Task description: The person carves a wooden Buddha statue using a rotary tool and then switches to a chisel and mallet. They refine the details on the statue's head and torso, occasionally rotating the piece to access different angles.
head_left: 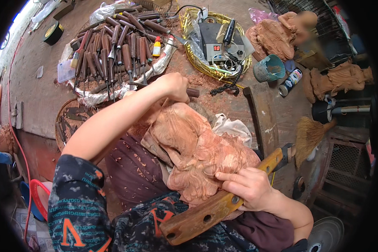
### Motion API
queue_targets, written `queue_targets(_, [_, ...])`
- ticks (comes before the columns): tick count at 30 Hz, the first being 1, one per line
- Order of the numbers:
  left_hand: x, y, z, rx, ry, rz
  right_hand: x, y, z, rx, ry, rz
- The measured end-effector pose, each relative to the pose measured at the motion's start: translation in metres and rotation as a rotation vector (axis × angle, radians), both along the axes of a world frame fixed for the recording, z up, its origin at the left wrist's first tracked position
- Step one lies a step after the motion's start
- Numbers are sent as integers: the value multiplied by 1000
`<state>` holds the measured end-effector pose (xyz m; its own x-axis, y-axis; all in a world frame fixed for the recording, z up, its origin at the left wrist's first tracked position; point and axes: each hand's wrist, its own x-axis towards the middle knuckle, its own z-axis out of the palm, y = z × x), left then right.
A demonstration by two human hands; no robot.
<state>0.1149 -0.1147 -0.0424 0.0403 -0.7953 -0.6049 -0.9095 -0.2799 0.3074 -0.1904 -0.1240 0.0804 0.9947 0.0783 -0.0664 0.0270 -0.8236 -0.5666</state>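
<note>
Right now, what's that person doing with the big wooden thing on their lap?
Somebody has a carved wooden figure across their lap. Their left hand is closed around a brown-handled tool at its far end; the hand hides most of the tool. The fingers of their right hand touch the near part of the carving, beside a wooden bar with holes. Wood chips lie on their maroon trousers, and many wooden-handled chisels are piled beyond.
</note>
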Motion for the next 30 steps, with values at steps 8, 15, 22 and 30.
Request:
queue_targets(8, [-5,1,2,-182,-76,39,20,-7,2,-5,82,41])
queue_targets(15, [-75,67,57,-1549,113,137,-24,-21,3,-141,-392,-434])
queue_targets(22, [-104,96,13,-1838,543,-98,7,-26,19,-324,-291,-271])
queue_targets(30, [-101,96,6,-1863,641,-86,21,-16,36,-462,-211,-92])
